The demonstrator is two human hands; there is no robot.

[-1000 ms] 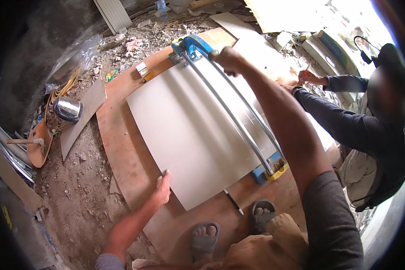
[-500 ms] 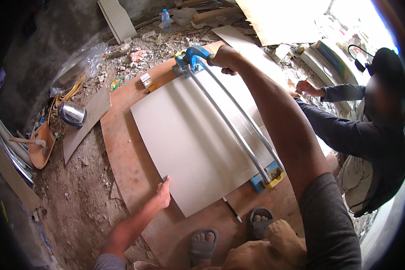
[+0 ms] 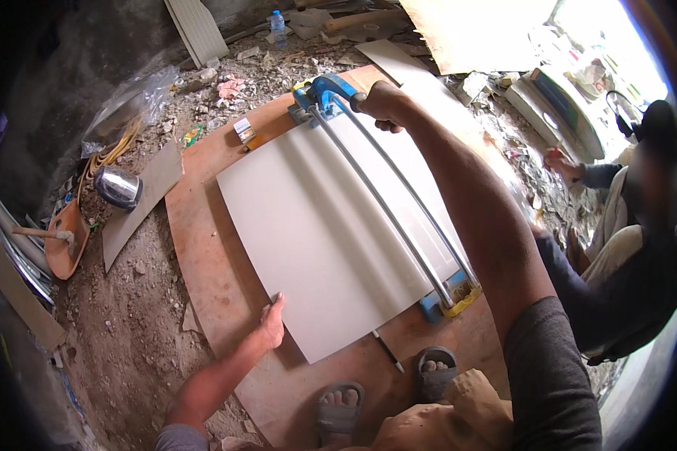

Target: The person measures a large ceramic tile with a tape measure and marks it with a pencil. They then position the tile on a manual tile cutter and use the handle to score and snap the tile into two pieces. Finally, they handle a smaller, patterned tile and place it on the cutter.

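Note:
A large pale tile (image 3: 308, 233) lies in a manual tile cutter, whose two steel rails (image 3: 387, 207) run across it from far to near right. My right hand (image 3: 384, 107) is closed round the handle of the blue cutter head (image 3: 328, 92) at the far end of the rails. At the tile's near left edge rests my left hand (image 3: 273, 323), thumb on top and the other fingers partly hidden at the edge. The cutter's blue and yellow near end (image 3: 451, 298) sticks out past the tile. A black and white marker pen (image 3: 387, 351) lies by the near edge.
Beneath lies a reddish-brown board (image 3: 203, 248) on rubble-strewn ground. A small white box (image 3: 243, 129) sits near the tile's far left corner. Further left are a kettle-like silver object (image 3: 118, 188) and an orange scoop (image 3: 69, 240). Another person (image 3: 624, 218) crouches at the right.
The person at the right has leaned back, drawing hand and arm away from the tile. My hands, the cutter head and the tile stay almost in place.

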